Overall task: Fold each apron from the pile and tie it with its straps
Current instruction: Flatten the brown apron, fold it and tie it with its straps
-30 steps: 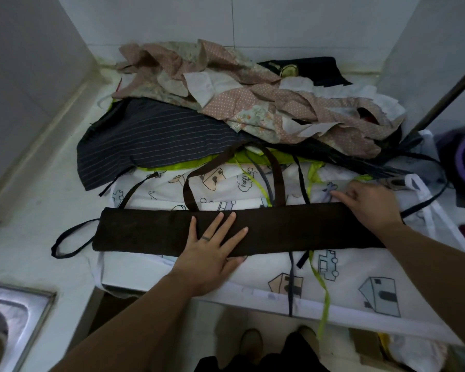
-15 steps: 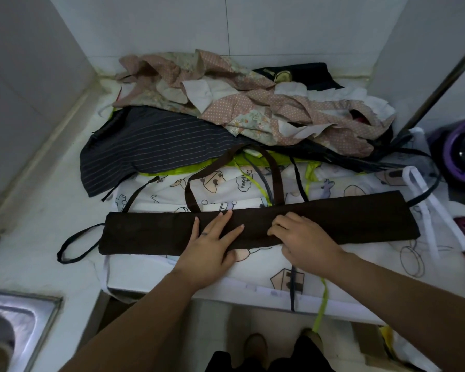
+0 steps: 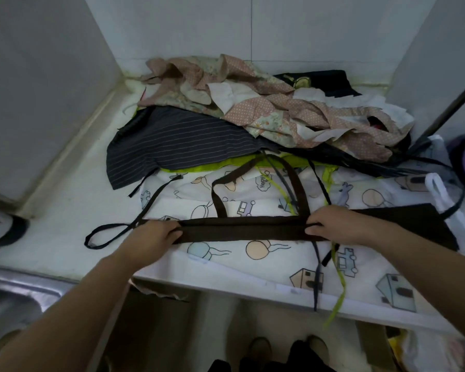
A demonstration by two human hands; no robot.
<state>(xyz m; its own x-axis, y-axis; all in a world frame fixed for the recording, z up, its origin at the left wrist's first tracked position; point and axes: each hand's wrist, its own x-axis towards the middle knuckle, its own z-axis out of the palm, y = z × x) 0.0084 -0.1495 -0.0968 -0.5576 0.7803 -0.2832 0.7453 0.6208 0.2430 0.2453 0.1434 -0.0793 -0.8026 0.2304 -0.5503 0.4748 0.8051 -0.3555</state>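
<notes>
Brown apron (image 3: 242,232) is lying folded long on the table (image 3: 73,210), looking soft and floppy. Left hand (image 3: 151,237) and right hand (image 3: 341,226) are pinching it; gripping near its ends is looking best.

Dim, white-tiled kitchen alcove (image 3: 253,28) over a pale countertop (image 3: 73,210).
Closed in by plain tiled walls at the back and on both sides; joined to the counter along a grimy grouted seam; fitted with a steel sink (image 3: 16,299) at lower left; fell away at the front edge to a shadowed floor (image 3: 277,320); lit flat and weak.
</notes>
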